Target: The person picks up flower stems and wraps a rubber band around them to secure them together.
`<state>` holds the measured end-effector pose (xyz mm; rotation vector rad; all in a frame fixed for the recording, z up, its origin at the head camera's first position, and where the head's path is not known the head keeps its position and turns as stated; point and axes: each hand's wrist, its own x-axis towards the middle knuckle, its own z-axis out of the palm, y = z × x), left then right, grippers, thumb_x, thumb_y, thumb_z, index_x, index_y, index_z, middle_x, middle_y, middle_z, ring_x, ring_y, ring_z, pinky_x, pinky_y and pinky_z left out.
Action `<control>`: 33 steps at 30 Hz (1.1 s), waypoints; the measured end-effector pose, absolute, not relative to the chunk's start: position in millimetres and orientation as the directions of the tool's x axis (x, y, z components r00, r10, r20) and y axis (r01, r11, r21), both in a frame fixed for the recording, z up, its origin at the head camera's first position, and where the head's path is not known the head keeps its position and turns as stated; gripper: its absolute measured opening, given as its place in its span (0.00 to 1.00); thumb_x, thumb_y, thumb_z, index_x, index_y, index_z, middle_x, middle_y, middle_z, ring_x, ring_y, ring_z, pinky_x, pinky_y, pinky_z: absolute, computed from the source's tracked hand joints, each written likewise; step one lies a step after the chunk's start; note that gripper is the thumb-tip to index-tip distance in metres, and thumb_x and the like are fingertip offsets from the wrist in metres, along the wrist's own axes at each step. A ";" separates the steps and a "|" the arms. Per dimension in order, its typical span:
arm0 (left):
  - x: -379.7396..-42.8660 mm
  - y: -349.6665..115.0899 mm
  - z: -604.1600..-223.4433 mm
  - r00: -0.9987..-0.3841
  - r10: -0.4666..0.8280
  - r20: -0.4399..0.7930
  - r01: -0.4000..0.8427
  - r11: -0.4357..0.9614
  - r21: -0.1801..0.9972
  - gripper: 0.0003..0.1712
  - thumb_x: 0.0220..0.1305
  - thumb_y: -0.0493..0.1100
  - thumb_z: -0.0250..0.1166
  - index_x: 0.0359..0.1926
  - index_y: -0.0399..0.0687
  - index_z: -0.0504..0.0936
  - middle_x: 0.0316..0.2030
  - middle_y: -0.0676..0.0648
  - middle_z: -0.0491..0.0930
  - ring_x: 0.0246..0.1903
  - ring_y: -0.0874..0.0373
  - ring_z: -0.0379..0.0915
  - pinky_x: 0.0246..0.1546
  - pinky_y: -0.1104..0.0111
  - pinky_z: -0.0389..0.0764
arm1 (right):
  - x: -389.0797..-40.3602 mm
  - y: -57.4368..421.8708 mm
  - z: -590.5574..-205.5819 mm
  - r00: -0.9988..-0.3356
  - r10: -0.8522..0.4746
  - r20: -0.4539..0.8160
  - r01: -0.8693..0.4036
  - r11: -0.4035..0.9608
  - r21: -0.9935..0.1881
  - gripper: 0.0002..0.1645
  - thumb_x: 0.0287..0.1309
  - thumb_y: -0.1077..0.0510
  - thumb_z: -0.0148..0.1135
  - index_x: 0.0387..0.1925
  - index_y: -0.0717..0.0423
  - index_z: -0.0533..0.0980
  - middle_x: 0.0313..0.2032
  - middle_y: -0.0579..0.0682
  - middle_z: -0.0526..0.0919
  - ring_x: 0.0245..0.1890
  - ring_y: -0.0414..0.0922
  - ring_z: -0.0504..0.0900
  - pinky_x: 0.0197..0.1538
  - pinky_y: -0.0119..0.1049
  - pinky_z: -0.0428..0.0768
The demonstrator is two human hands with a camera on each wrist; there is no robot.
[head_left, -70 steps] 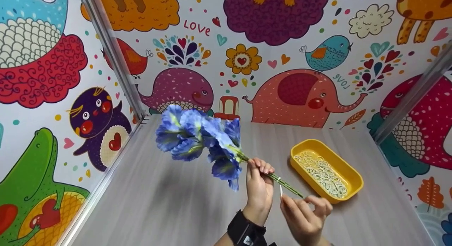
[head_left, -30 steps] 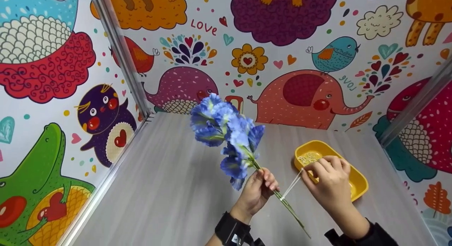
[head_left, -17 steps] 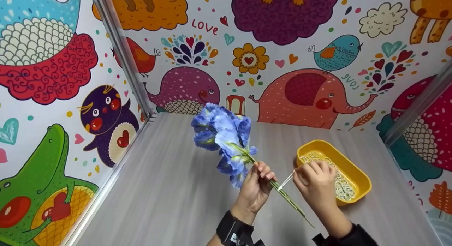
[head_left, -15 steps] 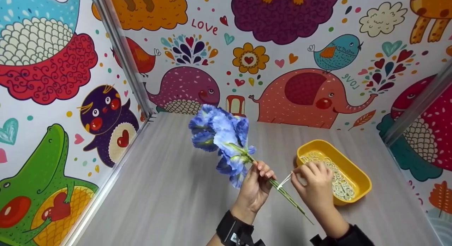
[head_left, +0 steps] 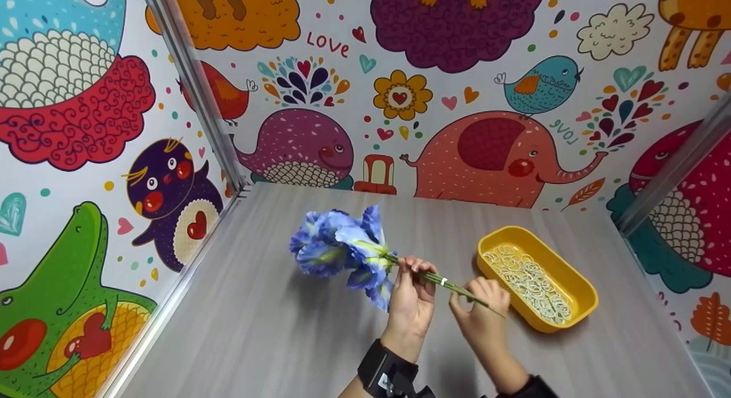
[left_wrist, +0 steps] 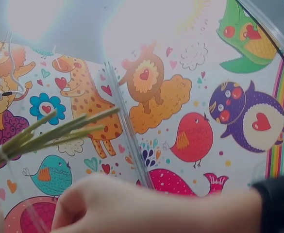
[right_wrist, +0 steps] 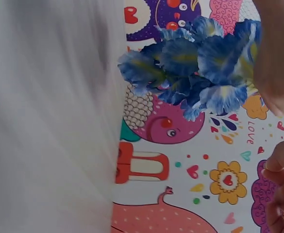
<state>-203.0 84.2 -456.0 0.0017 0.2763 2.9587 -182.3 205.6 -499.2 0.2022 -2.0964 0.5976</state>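
My left hand (head_left: 412, 309) grips a bunch of artificial blue flowers (head_left: 337, 244) by the green stems (head_left: 471, 297), just below the blooms. The blooms point up and left, over the table. A white rubber band (head_left: 444, 281) circles the stems beyond my left fingers. My right hand (head_left: 484, 324) is close to the stem ends, fingers curled behind them. In the left wrist view, a thin blurred strand of the band (left_wrist: 32, 213) runs from the stems (left_wrist: 59, 132) down to my right finger and thumb. The right wrist view shows the blooms (right_wrist: 195, 68) against the wall.
A yellow tray (head_left: 581, 298) with many loose rubber bands (head_left: 531, 284) stands on the grey wood-grain table (head_left: 257, 329), right of my hands. Cartoon-printed walls (head_left: 365, 21) with metal corner posts (head_left: 197, 95) enclose the table.
The right hand has pulled the band away from the stems, then come back in to the stem ends, leaving the tray. The flowers have tilted lower and left.
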 end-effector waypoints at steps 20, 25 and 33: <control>-204.2 104.5 -460.2 -0.984 -0.178 -0.015 0.148 -0.862 0.484 0.16 0.67 0.56 0.47 0.32 0.49 0.67 0.28 0.54 0.71 0.33 0.64 0.79 0.47 0.69 0.82 | -170.5 173.7 -475.5 0.138 0.033 0.990 -0.514 0.857 0.043 0.21 0.55 0.63 0.59 0.09 0.61 0.68 0.13 0.53 0.68 0.21 0.52 0.63 0.35 0.46 0.57; -203.8 106.0 -467.7 -0.986 -0.160 0.042 0.157 -0.820 0.550 0.18 0.68 0.57 0.47 0.32 0.49 0.67 0.28 0.54 0.71 0.33 0.64 0.79 0.47 0.68 0.82 | -172.5 179.0 -454.1 0.182 -0.071 0.981 -0.505 0.849 0.155 0.21 0.57 0.64 0.60 0.10 0.61 0.70 0.13 0.52 0.70 0.21 0.52 0.65 0.35 0.47 0.58; -197.7 102.2 -467.7 -0.975 -0.072 0.211 0.186 -0.787 0.588 0.16 0.72 0.55 0.45 0.32 0.51 0.67 0.28 0.54 0.70 0.32 0.64 0.74 0.44 0.69 0.82 | -173.3 205.7 -420.8 0.148 -0.322 0.935 -0.449 0.820 0.354 0.18 0.60 0.66 0.57 0.14 0.64 0.73 0.15 0.52 0.72 0.22 0.52 0.68 0.34 0.49 0.61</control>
